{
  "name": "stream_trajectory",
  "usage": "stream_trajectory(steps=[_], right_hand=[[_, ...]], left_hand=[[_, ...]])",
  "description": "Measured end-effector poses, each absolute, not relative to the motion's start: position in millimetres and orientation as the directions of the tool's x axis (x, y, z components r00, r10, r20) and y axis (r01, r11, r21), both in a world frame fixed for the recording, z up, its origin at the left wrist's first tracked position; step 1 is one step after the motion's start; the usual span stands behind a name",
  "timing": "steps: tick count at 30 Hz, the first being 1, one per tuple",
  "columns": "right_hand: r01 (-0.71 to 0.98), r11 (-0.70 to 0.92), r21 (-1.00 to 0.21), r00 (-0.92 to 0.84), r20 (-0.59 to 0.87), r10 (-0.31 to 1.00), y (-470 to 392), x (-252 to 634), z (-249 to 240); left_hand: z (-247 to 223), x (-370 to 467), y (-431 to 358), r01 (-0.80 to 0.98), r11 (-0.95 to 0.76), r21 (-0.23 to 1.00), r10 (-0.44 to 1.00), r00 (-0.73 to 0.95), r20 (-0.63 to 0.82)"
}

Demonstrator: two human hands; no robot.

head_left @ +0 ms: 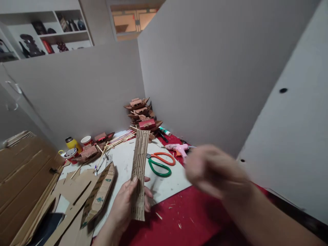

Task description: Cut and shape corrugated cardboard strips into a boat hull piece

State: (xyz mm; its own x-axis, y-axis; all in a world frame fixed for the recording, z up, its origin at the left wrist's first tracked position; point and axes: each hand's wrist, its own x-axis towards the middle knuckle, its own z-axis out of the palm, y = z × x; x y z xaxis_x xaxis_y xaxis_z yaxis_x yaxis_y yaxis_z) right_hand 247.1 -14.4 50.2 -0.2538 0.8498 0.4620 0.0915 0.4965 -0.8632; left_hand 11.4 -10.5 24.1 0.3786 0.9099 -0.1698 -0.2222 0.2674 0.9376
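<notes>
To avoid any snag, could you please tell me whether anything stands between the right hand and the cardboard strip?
Nothing visible blocks the space between the blurred right hand and the cardboard strip; the scissors appear to lie lower, on the white surface.

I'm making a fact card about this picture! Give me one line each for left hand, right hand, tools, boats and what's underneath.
Left hand: holding a ridged cardboard strip, fingers wrapped around its lower part
Right hand: blurry and raised, nearest the pink glue gun; can't tell if it holds anything
Tools: the glue gun, plus scissors with one orange and one green handle
Boats: small model boats piled in the back corner; a cardboard hull left of the strip
Underneath: white sheet on a red surface
</notes>
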Motion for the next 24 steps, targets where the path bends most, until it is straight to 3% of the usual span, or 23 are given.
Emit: stream_trajectory(steps=[2, 5, 9, 15, 20, 24], right_hand=[[-0.036, 0.337, -0.941, -0.227, 0.336, 0.914, 6.0, 222.5, 69.1], [-0.147, 0.227, -0.963, -0.159, 0.25, 0.955, 19.3, 202.1, 72.8], [-0.103, 0.232, -0.967, -0.217, 0.249, 0.944, 19.7, 195.3, 68.3], [-0.058, 0.211, -0.976, -0.404, 0.216, 0.889, 20.0, 193.6, 65.6], [0.043, 0.417, -0.908, -0.275, 0.391, 0.878, 24.2, 186.1, 59.0], [-0.155, 0.179, -0.972, -0.305, 0.22, 0.927, 34.0, 179.5, 52.8]], left_hand=[[23.6, 12.2, -12.9, -0.189, 0.232, 0.954, 0.913, 0.382, -0.146], [22.4, 13.6, -15.3, -0.115, 0.204, 0.972, 0.903, 0.405, -0.142], [29.9, 21.4, -17.4, -0.075, 0.194, 0.978, 0.934, 0.318, -0.161], [52.3, 26.9, -9.1, -0.076, -0.088, 0.993, 0.985, 0.144, 0.099], [47.5, 22.3, -0.1, -0.001, -0.102, 0.995, 0.994, 0.032, 0.102], [57.9, 27.4, -5.8, 0.159, -0.234, 0.959, 0.956, -0.145, 0.257]])
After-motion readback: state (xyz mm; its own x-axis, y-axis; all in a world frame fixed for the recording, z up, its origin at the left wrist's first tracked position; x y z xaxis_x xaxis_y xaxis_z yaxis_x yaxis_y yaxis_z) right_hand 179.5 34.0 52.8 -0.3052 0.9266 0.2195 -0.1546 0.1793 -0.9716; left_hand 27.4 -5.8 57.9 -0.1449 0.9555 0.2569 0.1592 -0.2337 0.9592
